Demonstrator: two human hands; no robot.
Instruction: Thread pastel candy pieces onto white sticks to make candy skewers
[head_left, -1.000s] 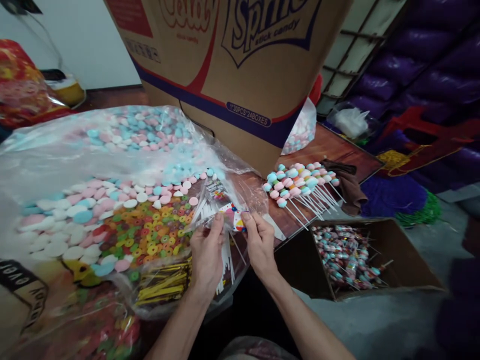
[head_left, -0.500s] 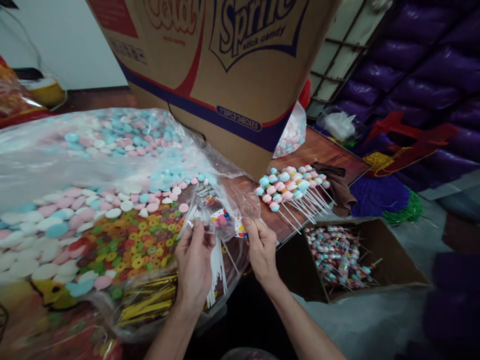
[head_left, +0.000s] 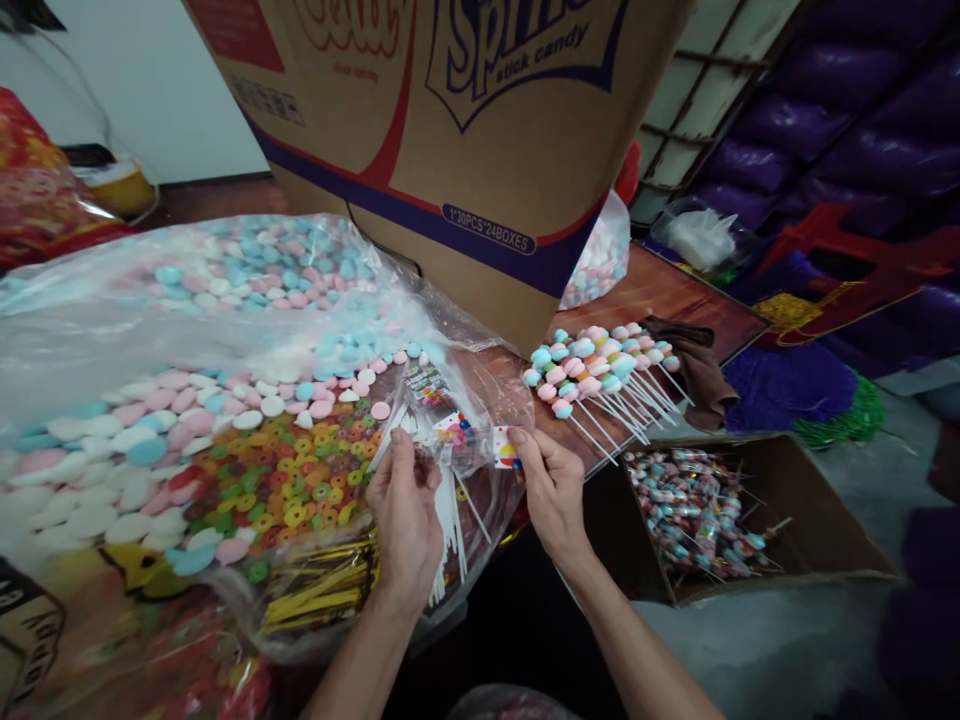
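A small clear plastic wrapper (head_left: pixel 471 447) with colourful print is stretched between my two hands. My left hand (head_left: pixel 405 520) pinches its left end between thumb and fingers. The printed right end is pinched by my right hand (head_left: pixel 553 492). Beneath the wrapper lie white sticks (head_left: pixel 450 535), partly covered by my left hand. Just beyond my left fingers is a dark printed plastic piece (head_left: pixel 431 388). Gummy rings (head_left: pixel 292 475) and gold twist ties (head_left: pixel 322 590) lie left of my left hand. Past my right hand, several candy skewers (head_left: pixel 592 365) rest in a pile on the table.
A large cardboard carton (head_left: pixel 465 180) stands at the back. Pink, white and blue candies (head_left: pixel 135 430) spread across the left, partly under clear plastic sheeting (head_left: pixel 247 335). Lower right, an open box (head_left: pixel 817 530) holds wrapped candy sticks (head_left: pixel 697 510). A brown cloth (head_left: pixel 705 385) lies near the table edge.
The camera view has shifted slightly, so the scene sits further right. Both hands still grip the wrapper, with the right hand a little further from the left.
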